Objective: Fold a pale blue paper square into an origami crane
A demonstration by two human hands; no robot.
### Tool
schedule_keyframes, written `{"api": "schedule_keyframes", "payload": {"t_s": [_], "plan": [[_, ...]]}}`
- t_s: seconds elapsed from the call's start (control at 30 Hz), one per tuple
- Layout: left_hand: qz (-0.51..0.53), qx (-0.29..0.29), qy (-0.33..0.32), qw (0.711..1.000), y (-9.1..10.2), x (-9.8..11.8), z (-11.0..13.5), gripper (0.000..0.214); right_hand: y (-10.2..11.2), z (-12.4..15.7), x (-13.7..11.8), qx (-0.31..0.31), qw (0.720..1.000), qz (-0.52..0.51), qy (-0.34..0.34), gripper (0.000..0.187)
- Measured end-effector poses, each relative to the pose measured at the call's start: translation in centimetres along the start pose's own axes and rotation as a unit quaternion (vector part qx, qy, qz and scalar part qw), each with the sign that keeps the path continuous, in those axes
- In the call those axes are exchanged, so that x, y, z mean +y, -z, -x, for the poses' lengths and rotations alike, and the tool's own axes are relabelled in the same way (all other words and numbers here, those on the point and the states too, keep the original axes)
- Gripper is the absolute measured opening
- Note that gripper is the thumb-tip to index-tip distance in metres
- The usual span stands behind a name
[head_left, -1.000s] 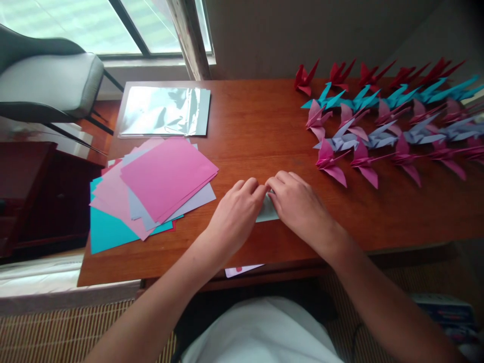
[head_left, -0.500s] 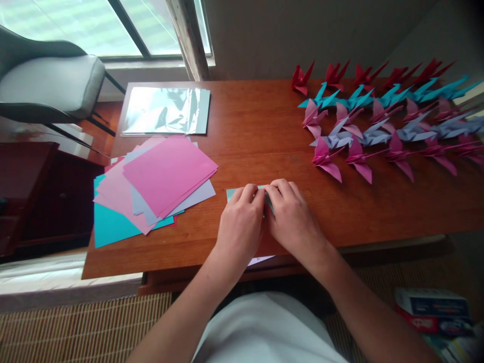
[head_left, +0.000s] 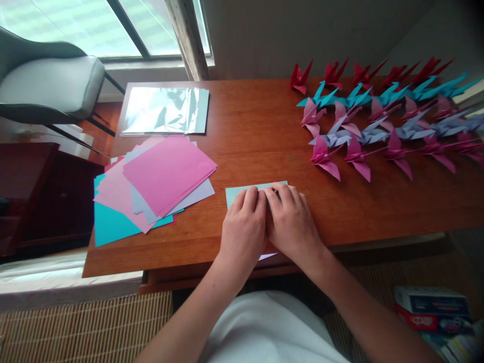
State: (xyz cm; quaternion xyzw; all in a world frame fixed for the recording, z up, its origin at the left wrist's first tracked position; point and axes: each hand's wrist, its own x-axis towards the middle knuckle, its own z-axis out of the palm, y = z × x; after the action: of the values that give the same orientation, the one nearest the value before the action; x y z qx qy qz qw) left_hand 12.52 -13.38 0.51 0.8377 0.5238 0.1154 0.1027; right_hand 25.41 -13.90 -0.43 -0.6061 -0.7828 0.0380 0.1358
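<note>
Clear sleeve [head_left: 159, 111] with pale sheets [head_left: 202, 112], far left corner of worktop [head_left: 257, 136]. Left hand [head_left: 243, 222], right hand [head_left: 293, 214]: fingers bunched, holding pale-green paper [head_left: 235, 193], more showing than earlier.

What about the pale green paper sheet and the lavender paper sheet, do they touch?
Apart: in the head view, brown wooden table shows between the pale green paper sheet and the lavender paper sheet.

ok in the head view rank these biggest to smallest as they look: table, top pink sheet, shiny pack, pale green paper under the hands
1. table
2. top pink sheet and shiny pack: too alike to rank
3. pale green paper, partly covered
</note>
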Motion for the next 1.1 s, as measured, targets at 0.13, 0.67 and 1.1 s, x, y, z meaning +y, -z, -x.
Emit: {"api": "schedule_keyframes", "payload": {"t_s": [0.13,0.67,1.1], "plan": [[-0.02,0.015,0.002,1.0,-0.2,-0.1,0.1,0.032,0.3,0.7,1.7,0.002,1.0,0.012,-0.015,0.037],[-0.017,0.004,0.009,1.0,-0.3,0.0,0.1,0.032,-0.4,3.2,0.7,0.068,0.988,-0.09,0.102,0.044],[-0.039,-0.017,-0.008,0.999,0.6,-1.1,0.8,0.046,-0.5,5.3,2.1,-0.083,0.988,0.003,0.127,0.08]]}}
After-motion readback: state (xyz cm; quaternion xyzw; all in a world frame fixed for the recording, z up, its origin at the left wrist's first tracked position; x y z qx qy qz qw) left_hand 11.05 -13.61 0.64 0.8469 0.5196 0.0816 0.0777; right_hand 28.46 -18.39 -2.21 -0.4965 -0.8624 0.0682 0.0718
